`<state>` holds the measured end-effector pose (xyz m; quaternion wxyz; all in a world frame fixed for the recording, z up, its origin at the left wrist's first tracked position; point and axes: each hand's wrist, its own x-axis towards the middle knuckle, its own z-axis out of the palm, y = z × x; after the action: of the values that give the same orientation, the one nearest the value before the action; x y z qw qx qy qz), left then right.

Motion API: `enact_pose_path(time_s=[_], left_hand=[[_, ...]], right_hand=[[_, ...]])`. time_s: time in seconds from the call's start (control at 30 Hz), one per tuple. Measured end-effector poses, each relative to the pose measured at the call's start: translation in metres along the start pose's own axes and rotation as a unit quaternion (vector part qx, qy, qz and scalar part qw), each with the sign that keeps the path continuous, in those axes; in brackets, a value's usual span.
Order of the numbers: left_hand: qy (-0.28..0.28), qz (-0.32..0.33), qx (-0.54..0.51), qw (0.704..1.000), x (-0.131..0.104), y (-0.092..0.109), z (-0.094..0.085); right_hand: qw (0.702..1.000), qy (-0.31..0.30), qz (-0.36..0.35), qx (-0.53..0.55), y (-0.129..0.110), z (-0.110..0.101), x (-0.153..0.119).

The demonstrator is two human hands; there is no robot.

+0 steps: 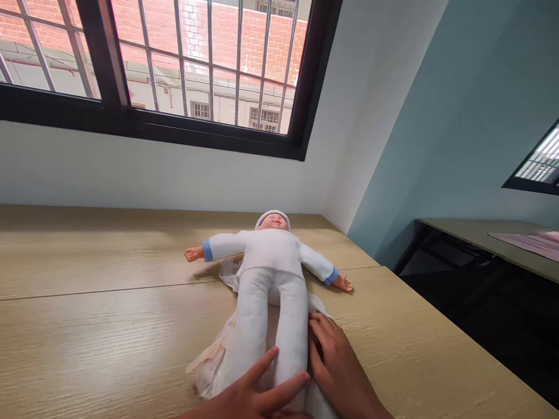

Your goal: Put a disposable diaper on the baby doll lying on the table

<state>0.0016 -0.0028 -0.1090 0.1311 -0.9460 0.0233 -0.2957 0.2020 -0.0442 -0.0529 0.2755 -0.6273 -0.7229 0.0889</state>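
Observation:
A baby doll (276, 250) in a white suit with blue cuffs and a white cap lies on its back, arms spread, legs toward me. Across its lower legs rests my left hand (262, 398), fingers spread. Beside the doll's leg on the right is my right hand (338, 364), its fingers bent against the white cloth there; what its fingertips hold, if anything, is hidden. Under the doll lies a crumpled, thin white diaper-like sheet (212, 355), showing at both sides of the legs. The doll's feet are out of sight.
The doll lies on a light wooden table (109, 343) with a seam across it. A barred window (209, 70) is in the wall behind. To the right, past the table edge, stands another table (471, 233) with a pink cloth (533, 241) on it.

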Motion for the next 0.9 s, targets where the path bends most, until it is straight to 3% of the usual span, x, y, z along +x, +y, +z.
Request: enact_pose_path(time_s=[0.13, 0.23, 0.3, 0.37, 0.47, 0.53, 0.67, 0.9], left_hand=[[-0.039, -0.013, -0.046, 0.998, -0.001, 0.003, 0.002], [-0.057, -0.033, -0.117, 0.991, 0.014, -0.003, -0.025], [-0.057, -0.097, -0.151, 0.982, 0.031, -0.012, -0.057], [-0.085, -0.204, -0.179, 0.959, 0.045, -0.022, -0.088], [-0.090, -0.352, -0.147, 0.920, 0.055, -0.037, -0.110], [-0.080, -0.389, -0.112, 0.911, 0.056, -0.044, -0.105], [-0.050, -0.372, -0.041, 0.926, 0.061, -0.052, -0.081], [-0.055, -0.359, 0.037, 0.931, 0.069, -0.071, -0.064]], right_hand=[[0.998, 0.017, 0.020, 0.056, 0.001, -0.001, 0.003], [0.994, 0.035, 0.020, 0.098, 0.002, -0.004, 0.006], [0.991, 0.069, 0.014, 0.113, 0.003, -0.007, 0.007], [0.987, 0.110, 0.008, 0.118, 0.003, -0.011, 0.010], [0.984, 0.140, -0.022, 0.110, -0.001, -0.017, 0.015], [0.986, 0.124, -0.060, 0.096, -0.008, -0.018, 0.018], [0.989, 0.055, -0.134, 0.034, -0.025, -0.011, 0.031], [0.993, -0.005, -0.114, -0.015, -0.038, -0.007, 0.066]])
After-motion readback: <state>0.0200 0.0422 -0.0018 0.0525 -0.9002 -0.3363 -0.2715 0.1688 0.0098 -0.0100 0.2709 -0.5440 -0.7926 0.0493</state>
